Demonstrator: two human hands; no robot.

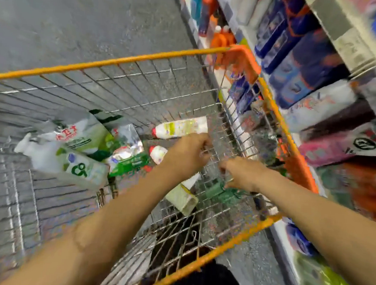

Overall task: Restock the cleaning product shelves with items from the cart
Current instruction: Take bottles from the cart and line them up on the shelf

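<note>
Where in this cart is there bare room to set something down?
Bare wire shows between the white bottle and the cart's far wall, and on the near left, beside the pouches. Pouches and bottles crowd the middle. The left hand and right hand grip the wire panel near the packed shelves.

The cart (121,61) stands on the floor (79,21), with the shelves (347,49) running along its side from 1 to 5 o'clock. In the cart, two bottles lie on their sides: the upper bottle (181,127) at 12 o'clock of the lower bottle (158,153). The pouches (77,133) are heaped at 9 o'clock of both. A carton (181,200) lies under the left forearm. The left hand (186,155) and, at 3 o'clock of it, the right hand (245,175) hook their fingers on the wire flap (224,131) (blur hides just how).
</note>
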